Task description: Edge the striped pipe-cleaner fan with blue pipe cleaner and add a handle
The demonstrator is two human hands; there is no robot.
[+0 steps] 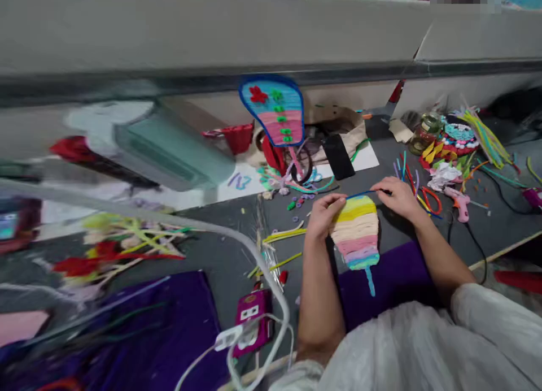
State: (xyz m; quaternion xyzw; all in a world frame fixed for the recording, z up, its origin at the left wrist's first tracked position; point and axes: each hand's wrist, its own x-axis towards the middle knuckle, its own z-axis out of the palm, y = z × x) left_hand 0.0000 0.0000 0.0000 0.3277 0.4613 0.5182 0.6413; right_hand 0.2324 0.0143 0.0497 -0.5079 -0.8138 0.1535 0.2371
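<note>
A striped craft piece (356,233) in yellow, cream, pink, lilac and teal lies before me, its light-blue stem pointing towards my body. Along its far edge runs a dark blue pipe cleaner (359,195). My left hand (324,213) pinches the blue strip's left end at the piece's upper left corner. Its other end is pinched between the fingers of my right hand (393,194), just beyond the upper right corner. Purple cloth (389,283) is under the lower part of the piece.
A finished-looking blue and pink piece (279,117) stands behind. Pink glue gun (460,203) and red-handled scissors (432,200) lie right. A white cable (237,235) arches across the left, near a magenta power strip (253,322). Pipe cleaners (139,241) are heaped left; a jar (427,132) stands back right.
</note>
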